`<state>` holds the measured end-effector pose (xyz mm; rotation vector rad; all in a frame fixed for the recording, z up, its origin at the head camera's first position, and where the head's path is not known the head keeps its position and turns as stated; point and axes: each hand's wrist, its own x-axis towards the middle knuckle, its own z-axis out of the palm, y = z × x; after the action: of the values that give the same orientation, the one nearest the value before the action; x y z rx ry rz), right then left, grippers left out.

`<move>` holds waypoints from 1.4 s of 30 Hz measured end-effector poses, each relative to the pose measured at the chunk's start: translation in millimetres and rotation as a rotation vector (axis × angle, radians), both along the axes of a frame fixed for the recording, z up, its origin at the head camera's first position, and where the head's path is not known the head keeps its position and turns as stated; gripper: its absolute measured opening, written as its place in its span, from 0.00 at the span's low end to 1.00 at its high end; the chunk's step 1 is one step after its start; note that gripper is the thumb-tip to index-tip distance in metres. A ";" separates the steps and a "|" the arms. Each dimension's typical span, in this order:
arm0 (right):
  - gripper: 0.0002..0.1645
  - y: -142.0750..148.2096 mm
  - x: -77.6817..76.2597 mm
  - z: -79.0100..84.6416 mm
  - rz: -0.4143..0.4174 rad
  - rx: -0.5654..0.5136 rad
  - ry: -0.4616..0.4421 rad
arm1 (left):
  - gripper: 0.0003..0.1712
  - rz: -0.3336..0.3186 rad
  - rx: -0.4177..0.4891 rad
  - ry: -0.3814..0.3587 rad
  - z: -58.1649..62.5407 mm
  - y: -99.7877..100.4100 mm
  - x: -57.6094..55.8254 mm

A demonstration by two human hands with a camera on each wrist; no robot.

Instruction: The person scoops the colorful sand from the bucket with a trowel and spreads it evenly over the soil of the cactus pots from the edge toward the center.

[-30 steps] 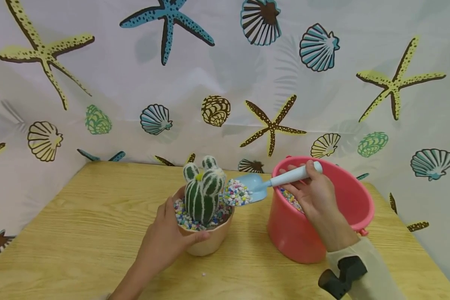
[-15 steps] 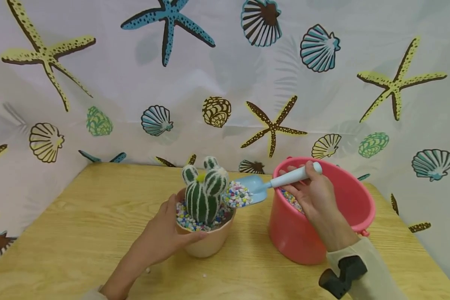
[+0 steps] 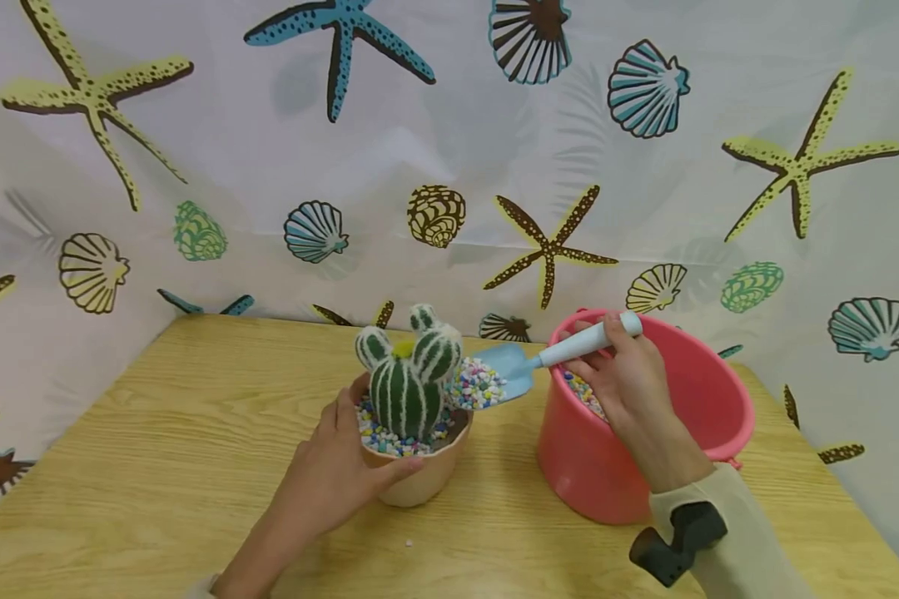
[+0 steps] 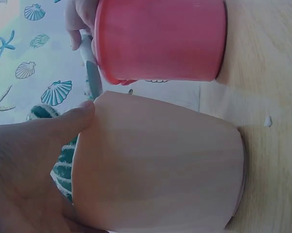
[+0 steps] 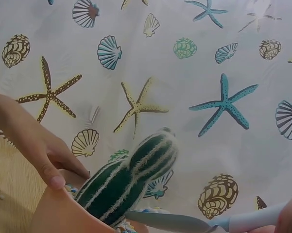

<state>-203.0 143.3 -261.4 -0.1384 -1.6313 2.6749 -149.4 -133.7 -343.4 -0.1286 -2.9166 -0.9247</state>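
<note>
A green cactus with white fuzzy stripes (image 3: 404, 399) stands in a peach flowerpot (image 3: 419, 482). Colourful pebbles cover much of the pot's top, and a brown patch shows at its right side. My left hand (image 3: 333, 470) grips the pot at its left rim, thumb on the near wall; the far fingertips are hidden. By its pale handle my right hand (image 3: 629, 374) holds a light blue shovel (image 3: 505, 366). Pebbles (image 3: 479, 384) lie heaped on the blade, whose tip is at the pot's right rim beside the cactus. In the right wrist view, the blade (image 5: 170, 222) appears edge-on.
A pink bucket (image 3: 592, 474) stands on the wooden table (image 3: 195, 441) to the right, with more pebbles (image 3: 584, 393) inside. My right forearm passes over its near rim. One stray pebble (image 3: 409, 543) lies in front of the pot. A shell-and-starfish cloth (image 3: 374, 158) hangs behind.
The cactus and pot have turned under my left hand, so the cactus's arms spread wider to my view. The loaded shovel stays almost in place at the right rim.
</note>
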 end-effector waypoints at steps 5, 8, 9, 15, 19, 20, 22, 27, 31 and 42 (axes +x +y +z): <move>0.11 -10.3 -0.2 1.1 0.017 0.137 0.044 | 0.66 -0.041 -0.007 0.001 4.0 -6.0 -2.4; 0.08 -18.9 0.4 2.5 0.028 0.194 0.065 | 0.66 -0.054 -0.007 -0.008 6.6 -8.1 -3.4; 0.08 -21.7 0.7 3.4 0.029 0.213 0.078 | 0.65 -0.055 0.000 -0.016 7.3 -8.3 -3.7; 0.11 -30.4 3.1 12.9 0.030 0.321 0.183 | 0.64 -0.064 0.026 -0.037 9.7 -7.7 -3.1; 0.11 -31.9 5.3 21.6 0.027 0.407 0.242 | 0.65 -0.079 0.020 -0.026 11.1 -9.5 -3.3; 0.11 -31.8 5.5 23.7 0.023 0.422 0.257 | 0.65 -0.089 0.021 -0.023 11.4 -10.3 -3.7; 0.11 -31.4 5.7 27.2 0.018 0.436 0.281 | 0.65 -0.109 0.031 -0.019 11.9 -12.3 -4.6; 0.11 -35.3 4.0 25.7 0.007 0.420 0.329 | 0.65 -0.150 0.071 -0.028 10.6 -16.8 -6.5; 0.10 -45.7 0.5 12.6 0.012 0.476 0.368 | 0.65 -0.155 0.078 -0.035 11.0 -18.2 -7.0; 0.10 -46.6 -3.3 12.1 -0.019 0.421 0.343 | 0.65 -0.145 0.080 -0.057 9.8 -17.0 -6.3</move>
<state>-206.3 96.6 -249.3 0.2868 -1.9935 2.1217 -155.7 -150.7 -333.6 -0.3179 -2.9491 -1.0827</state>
